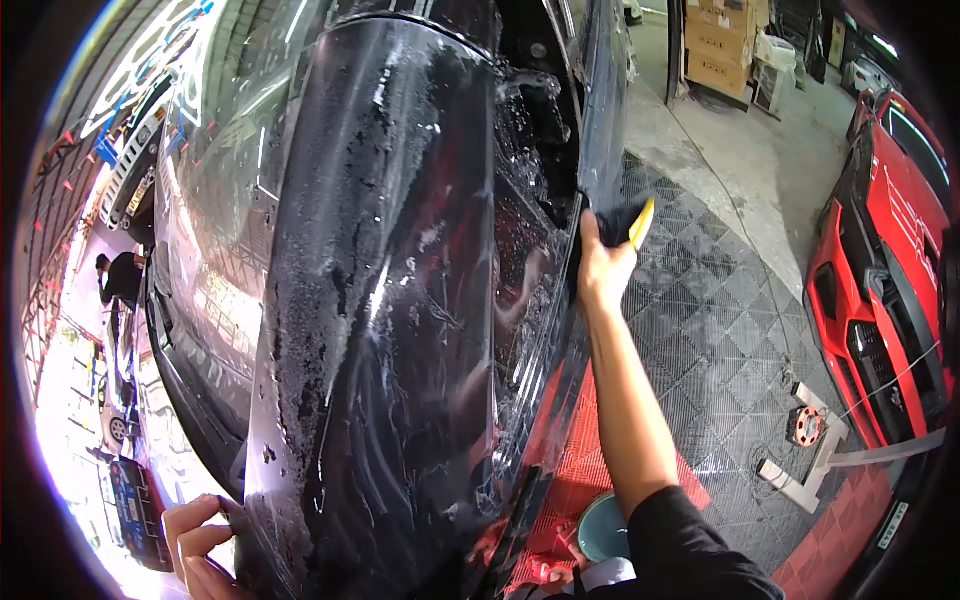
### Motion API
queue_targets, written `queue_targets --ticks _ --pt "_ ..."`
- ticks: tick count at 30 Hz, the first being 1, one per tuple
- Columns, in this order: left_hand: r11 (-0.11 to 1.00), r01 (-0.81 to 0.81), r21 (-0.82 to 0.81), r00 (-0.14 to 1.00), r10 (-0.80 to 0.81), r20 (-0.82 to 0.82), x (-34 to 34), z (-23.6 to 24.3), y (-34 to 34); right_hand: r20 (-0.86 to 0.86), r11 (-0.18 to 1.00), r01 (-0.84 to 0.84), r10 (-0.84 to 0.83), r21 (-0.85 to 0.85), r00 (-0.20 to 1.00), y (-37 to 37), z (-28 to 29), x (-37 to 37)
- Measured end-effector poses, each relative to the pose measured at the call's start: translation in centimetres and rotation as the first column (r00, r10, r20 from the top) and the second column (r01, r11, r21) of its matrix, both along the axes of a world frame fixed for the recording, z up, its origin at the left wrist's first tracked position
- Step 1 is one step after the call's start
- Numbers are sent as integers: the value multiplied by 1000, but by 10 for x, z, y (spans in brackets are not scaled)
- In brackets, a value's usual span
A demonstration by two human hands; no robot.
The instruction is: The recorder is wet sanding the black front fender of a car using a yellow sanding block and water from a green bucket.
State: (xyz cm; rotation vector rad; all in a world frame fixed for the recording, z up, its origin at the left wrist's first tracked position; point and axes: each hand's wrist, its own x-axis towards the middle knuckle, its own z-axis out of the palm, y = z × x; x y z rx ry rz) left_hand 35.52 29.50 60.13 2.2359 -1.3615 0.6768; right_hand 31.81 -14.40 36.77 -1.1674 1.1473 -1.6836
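A wet, wrinkled sheet of clear film [390, 300] lies over a black car [285, 180], with water streaks and bubbles along the long panel in front of me. My right hand [608, 268] reaches to the panel's right edge, its thumb pressed up against that edge. Held in its fingers is a yellow squeegee [643, 224], pointing away from the car. At the lower left, the bent fingers of my left hand [198, 548] close at the film's lower left edge. Part of that hand is cut off by the picture's edge.
A teal bucket [604, 530] stands low beside my right arm. Right of the car run grey and red floor tiles [690, 300], with a metal stand [822, 460], a red reel [804, 426] and a red car [885, 250]. Stacked cardboard boxes [718, 42] are behind. Another person [122, 275] is far left.
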Motion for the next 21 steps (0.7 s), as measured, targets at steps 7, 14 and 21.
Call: queue_targets --ticks 7,14,21 --pt "995 -21 102 991 7 135 -2 4 -7 206 961 -235 203 144 957 -42 -10 0" --pt "998 -9 57 998 6 58 1 3 0 108 933 -246 225 263 968 -49 3 0" --pt "999 -45 -22 991 42 -127 1 -6 1 159 914 -266 227 305 961 -46 13 -2"
